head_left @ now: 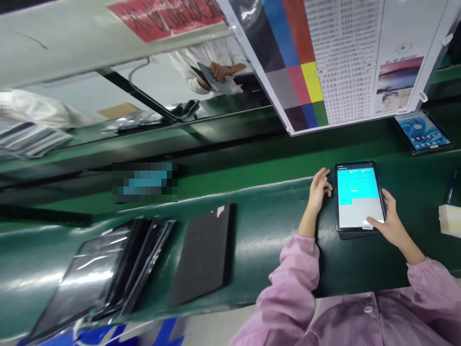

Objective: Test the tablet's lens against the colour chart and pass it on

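A black-framed tablet lies in front of me, its lit screen showing cyan blocks over a light grey area. Something dark and flat shows under its lower edge. My right hand is at the tablet's lower right, the thumb on the bottom of the screen and the fingers along the right edge. Just off the left edge rests my left hand, its fingers loosely bent and apart, holding nothing. Whether its fingertips touch the tablet's side I cannot tell.
To the left lie a dark flat case and several dark devices in glossy sleeves. Another lit tablet sits at the back right, below a colour chart board. A pale block is at the right. Across the bench, a co-worker's hand holds flat panels.
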`<act>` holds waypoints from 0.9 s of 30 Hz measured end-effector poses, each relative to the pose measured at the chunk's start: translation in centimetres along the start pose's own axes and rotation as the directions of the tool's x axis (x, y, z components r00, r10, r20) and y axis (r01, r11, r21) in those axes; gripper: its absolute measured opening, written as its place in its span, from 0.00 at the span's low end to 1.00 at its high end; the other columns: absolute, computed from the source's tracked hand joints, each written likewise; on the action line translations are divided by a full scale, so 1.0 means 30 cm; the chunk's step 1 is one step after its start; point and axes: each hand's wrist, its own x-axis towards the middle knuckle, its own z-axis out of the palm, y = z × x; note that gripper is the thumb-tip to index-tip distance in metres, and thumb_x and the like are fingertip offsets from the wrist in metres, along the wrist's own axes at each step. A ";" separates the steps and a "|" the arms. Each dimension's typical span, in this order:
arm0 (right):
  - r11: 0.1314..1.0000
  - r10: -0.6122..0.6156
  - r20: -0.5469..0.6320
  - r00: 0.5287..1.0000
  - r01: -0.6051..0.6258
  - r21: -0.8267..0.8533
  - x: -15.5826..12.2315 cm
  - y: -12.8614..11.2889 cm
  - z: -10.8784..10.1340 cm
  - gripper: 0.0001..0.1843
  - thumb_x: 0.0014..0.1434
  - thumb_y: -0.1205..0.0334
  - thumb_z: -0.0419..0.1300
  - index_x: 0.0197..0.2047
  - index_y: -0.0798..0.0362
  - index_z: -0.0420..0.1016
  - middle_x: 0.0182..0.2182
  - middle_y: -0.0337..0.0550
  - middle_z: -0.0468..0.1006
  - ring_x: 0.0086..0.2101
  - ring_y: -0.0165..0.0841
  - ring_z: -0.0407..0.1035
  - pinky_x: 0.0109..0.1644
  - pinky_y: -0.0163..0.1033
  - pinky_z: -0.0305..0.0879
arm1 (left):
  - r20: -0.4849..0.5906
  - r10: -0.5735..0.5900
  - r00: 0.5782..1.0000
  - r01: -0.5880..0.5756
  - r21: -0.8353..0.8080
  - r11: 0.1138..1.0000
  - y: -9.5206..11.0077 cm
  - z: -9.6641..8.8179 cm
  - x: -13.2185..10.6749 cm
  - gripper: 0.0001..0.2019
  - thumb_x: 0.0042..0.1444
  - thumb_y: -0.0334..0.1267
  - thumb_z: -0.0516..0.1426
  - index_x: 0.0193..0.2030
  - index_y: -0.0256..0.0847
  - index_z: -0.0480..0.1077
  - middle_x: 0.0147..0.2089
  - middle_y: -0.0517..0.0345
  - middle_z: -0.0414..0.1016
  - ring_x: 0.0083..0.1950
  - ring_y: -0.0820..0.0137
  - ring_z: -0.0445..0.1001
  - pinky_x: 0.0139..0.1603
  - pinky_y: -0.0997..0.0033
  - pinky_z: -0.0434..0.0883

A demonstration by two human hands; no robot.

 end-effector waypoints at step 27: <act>0.980 -0.090 0.454 0.887 0.160 -0.118 -0.100 -0.076 -0.068 0.55 0.59 0.55 0.68 0.79 0.33 0.39 0.75 0.44 0.43 0.69 0.52 0.51 0.72 0.61 0.52 | -0.098 0.148 0.984 -0.101 0.372 0.923 0.016 -0.078 -0.122 0.19 0.64 0.48 0.61 0.56 0.39 0.75 0.35 0.56 0.74 0.34 0.68 0.70 0.35 0.71 0.67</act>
